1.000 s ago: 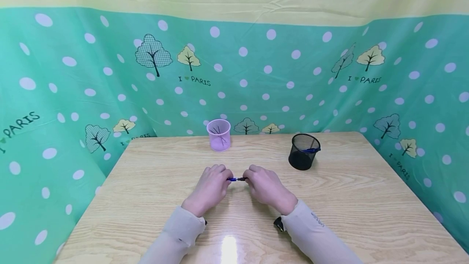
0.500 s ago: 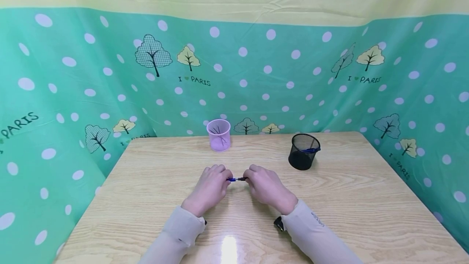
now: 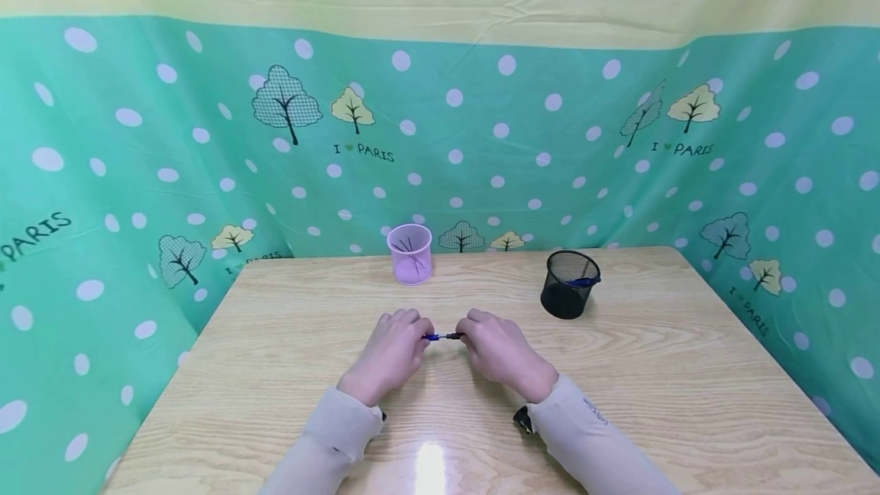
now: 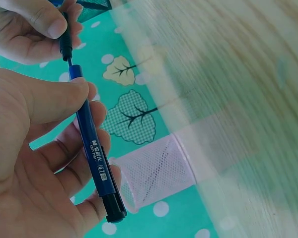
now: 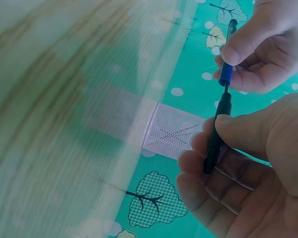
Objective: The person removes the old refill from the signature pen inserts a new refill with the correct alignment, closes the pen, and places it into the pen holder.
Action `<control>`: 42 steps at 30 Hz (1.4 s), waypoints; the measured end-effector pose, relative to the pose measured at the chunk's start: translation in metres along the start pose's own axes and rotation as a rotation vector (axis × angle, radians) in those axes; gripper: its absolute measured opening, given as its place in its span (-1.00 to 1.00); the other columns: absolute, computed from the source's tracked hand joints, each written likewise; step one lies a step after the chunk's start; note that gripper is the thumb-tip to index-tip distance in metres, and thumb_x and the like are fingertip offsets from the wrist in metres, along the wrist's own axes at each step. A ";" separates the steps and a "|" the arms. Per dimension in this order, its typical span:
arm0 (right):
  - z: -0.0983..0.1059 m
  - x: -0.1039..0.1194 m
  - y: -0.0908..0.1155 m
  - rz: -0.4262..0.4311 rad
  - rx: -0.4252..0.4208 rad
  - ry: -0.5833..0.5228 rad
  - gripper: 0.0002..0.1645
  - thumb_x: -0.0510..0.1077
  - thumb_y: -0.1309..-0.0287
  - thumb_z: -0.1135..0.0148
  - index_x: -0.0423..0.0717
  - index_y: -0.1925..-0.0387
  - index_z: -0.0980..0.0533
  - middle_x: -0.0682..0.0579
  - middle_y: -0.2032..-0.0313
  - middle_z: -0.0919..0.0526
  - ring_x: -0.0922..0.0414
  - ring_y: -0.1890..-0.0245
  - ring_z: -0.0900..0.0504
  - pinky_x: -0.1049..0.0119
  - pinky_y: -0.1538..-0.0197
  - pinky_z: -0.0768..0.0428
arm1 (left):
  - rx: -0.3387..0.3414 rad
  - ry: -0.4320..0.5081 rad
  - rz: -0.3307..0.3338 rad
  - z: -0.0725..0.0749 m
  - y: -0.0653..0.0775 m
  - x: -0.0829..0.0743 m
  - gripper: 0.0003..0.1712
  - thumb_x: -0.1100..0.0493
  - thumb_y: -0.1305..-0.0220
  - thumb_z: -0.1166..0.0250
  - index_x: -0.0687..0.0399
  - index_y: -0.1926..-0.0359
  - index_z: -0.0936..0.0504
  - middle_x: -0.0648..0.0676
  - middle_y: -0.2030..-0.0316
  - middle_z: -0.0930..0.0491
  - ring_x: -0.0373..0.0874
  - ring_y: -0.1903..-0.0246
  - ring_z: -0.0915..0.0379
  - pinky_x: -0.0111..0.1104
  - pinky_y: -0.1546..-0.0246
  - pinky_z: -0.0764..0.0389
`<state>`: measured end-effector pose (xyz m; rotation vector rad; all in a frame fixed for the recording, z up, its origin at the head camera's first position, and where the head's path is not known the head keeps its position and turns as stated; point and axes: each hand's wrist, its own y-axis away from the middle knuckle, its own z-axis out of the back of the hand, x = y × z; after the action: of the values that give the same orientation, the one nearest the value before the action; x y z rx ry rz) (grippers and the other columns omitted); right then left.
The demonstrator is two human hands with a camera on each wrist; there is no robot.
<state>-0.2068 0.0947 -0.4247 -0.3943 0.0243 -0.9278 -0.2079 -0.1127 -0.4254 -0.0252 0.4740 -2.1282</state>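
Observation:
In the head view my left hand and right hand meet over the middle of the table. The left pinches the dark blue barrel of a ballpoint pen between thumb and fingers; its black end cap points back along the palm. My right hand grips the pen's black front section, ribbed near its upper end and tapering to a tip. Between the two parts a short stretch of thin refill shows, so the barrel and front section stand apart but in line.
At the back of the wooden table stands a lilac mesh cup with several thin dark sticks inside. A black mesh cup at the back right holds blue pen pieces. Behind hangs a green dotted curtain.
My left hand has shifted slightly left with the blue barrel, and the gap to the black front section has grown a little. The right hand stays almost still.

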 end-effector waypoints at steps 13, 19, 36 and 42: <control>0.000 0.000 0.001 -0.007 0.012 0.014 -0.89 -0.20 -0.19 -0.23 0.01 0.25 -0.61 0.18 0.38 -0.51 0.23 0.39 -0.53 0.31 0.43 -0.52 | 0.070 -0.014 0.019 0.004 0.000 0.002 -0.87 0.20 -0.19 -0.32 -0.05 0.21 -0.65 -0.15 0.36 -0.48 -0.19 0.30 -0.39 -0.32 0.25 -0.33; 0.000 0.000 0.001 -0.006 0.013 0.023 -0.89 -0.20 -0.18 -0.24 0.01 0.24 -0.61 0.17 0.37 -0.52 0.22 0.37 -0.54 0.31 0.43 -0.52 | 0.067 -0.006 0.022 0.005 0.001 0.002 -0.87 0.21 -0.18 -0.32 -0.05 0.22 -0.65 -0.14 0.37 -0.48 -0.18 0.30 -0.40 -0.32 0.26 -0.33; 0.000 0.001 0.001 -0.011 0.011 0.010 -0.90 -0.17 -0.19 -0.24 0.02 0.25 -0.62 0.18 0.38 -0.51 0.23 0.39 -0.53 0.33 0.44 -0.51 | 0.068 0.005 0.035 0.010 0.002 0.007 -0.89 0.21 -0.18 -0.33 -0.06 0.25 -0.66 -0.15 0.37 -0.49 -0.19 0.29 -0.41 -0.32 0.25 -0.33; 0.000 0.001 0.001 -0.014 0.008 0.008 -0.90 -0.18 -0.19 -0.24 0.01 0.25 -0.61 0.18 0.39 -0.51 0.23 0.40 -0.52 0.34 0.45 -0.51 | 0.077 0.004 0.039 0.011 0.002 0.009 -0.91 0.23 -0.19 -0.32 -0.06 0.28 -0.65 -0.16 0.39 -0.48 -0.19 0.30 -0.40 -0.32 0.25 -0.33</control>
<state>-0.2057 0.0943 -0.4244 -0.3834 0.0253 -0.9434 -0.2091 -0.1245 -0.4177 0.0313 0.3918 -2.1066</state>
